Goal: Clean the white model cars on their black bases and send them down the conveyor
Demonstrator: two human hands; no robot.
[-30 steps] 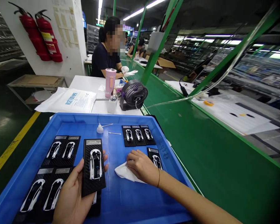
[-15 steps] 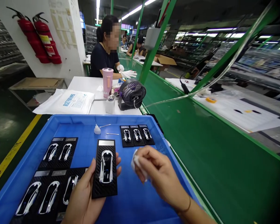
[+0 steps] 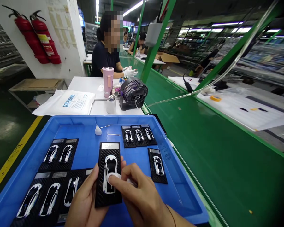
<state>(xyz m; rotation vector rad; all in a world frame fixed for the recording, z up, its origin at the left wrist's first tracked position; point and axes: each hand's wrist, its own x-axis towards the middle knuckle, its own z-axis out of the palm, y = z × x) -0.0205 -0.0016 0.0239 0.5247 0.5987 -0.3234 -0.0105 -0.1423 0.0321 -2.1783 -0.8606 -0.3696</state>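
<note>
My left hand [image 3: 86,198] holds a black carbon-patterned plaque with a white model car [image 3: 110,160] on it, face up and tilted toward me. My right hand [image 3: 142,192] is closed on a white wiping cloth [image 3: 115,176], its index finger pressing the cloth onto the car. Both hands are over a blue plastic tray [image 3: 132,119]. More such plaques lie in the tray: several at the left, among them one plaque [image 3: 49,195], a row of three [image 3: 138,136] at the back, and a single plaque [image 3: 157,165] at the right.
A white dropper-like bulb [image 3: 98,130] and cotton swabs [image 3: 113,135] lie at the tray's back. Beyond are a wiper pack [image 3: 75,102], a glass bottle [image 3: 111,105], a pink tumbler [image 3: 108,82] and a fan [image 3: 134,92]. A gloved co-worker [image 3: 104,60] sits beside the green conveyor [image 3: 203,132].
My right hand has moved left with the cloth and now touches the car on the held plaque. This uncovers the single plaque at the right. The co-worker's gloved hands have come together.
</note>
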